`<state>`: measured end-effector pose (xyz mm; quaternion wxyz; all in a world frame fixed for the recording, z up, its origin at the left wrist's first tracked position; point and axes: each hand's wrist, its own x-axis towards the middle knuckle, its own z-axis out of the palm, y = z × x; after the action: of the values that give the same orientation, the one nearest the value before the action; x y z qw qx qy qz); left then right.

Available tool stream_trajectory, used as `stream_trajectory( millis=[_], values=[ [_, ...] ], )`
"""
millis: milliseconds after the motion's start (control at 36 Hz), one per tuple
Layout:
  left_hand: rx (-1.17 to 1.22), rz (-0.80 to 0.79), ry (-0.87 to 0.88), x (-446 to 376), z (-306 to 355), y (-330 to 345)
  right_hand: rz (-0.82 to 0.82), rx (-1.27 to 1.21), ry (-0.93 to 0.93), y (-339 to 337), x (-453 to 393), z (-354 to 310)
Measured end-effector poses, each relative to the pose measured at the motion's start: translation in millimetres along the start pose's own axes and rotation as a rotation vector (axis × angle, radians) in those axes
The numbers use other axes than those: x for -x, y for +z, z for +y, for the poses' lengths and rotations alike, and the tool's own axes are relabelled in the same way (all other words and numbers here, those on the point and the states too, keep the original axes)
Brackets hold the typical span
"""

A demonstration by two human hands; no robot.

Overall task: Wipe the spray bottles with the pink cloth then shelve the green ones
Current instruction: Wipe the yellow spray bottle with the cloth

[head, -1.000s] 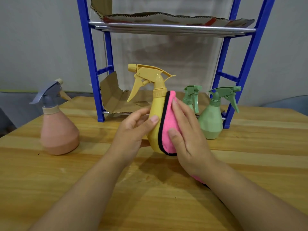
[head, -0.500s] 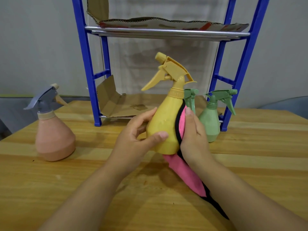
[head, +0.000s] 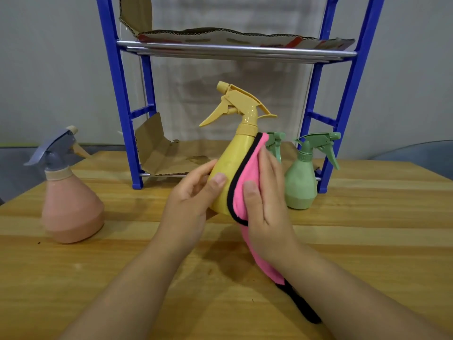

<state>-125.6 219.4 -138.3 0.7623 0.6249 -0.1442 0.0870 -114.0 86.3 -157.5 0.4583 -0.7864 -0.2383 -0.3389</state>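
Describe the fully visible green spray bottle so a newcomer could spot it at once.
Find the blue shelf rack at the back of the wooden table. By its right front leg stands the green spray bottle, upright. Unlike the other green bottle, mostly hidden behind the pink cloth, it shows whole.

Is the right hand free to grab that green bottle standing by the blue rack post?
Probably not yet. The right hand is pressing the pink cloth against the yellow bottle. The green bottle stands just beyond it with nothing between, so it looks reachable once the cloth is released.
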Motion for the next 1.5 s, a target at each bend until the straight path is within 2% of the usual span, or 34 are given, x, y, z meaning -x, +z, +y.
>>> stream_trajectory(
  millis=[56, 111, 194, 250, 500, 639, 778, 861, 1028, 1139, 1194, 1306, 1500],
  values=[
    [0.044, 0.026, -0.013, -0.3, 0.2, 0.1, -0.009, 0.030, -0.031, 0.0, 2.9, 0.6],
    [0.060, 0.031, 0.000, 0.1, 1.5, 1.5, -0.017, -0.040, -0.015, -1.2, 2.9, -0.7],
    [0.029, 0.015, 0.050, 1.4, 2.0, 5.1, -0.012, -0.339, 0.126, -7.7, -3.2, -8.8],
    [-0.001, 0.003, 0.089, 3.0, 1.6, 7.5, 0.017, -0.453, 0.240, -11.7, -6.4, -11.7],
    [-0.219, 0.023, 0.131, -1.4, -3.1, 5.8, 0.118, -0.355, 0.238, -5.4, -12.7, -8.9],
    [-0.147, 0.033, 0.190, 1.1, -0.4, 8.9, 0.131, -0.343, 0.209, -3.0, -13.1, -4.0],
    [-0.108, 0.026, 0.114, 2.4, 0.3, 8.8, 0.106, -0.234, 0.109, -0.4, -9.7, -6.7],
    [-0.095, 0.024, 0.125, 3.6, 2.3, 8.4, 0.099, -0.258, 0.068, -3.7, -11.0, -6.3],
    [-0.013, -0.018, 0.056, 2.8, 4.2, 7.1, 0.079, -0.421, 0.232, -17.7, -13.4, -10.8],
    [0.007, -0.070, 0.026, 0.6, 5.3, 4.2, 0.092, -0.432, 0.266, -22.7, -12.2, -14.7],
    [-0.015, -0.046, 0.042, -0.3, 4.9, 5.4, 0.114, -0.445, 0.272, -19.7, -14.0, -13.3],
    [-0.126, 0.060, 0.132, -1.5, 1.3, 4.2, 0.144, -0.379, 0.151, -13.5, -12.0, -12.8],
    [-0.194, -0.042, 0.109, 5.0, 2.4, 8.2, 0.182, -0.155, -0.050, -8.2, -10.8, -9.6]
  ],
)
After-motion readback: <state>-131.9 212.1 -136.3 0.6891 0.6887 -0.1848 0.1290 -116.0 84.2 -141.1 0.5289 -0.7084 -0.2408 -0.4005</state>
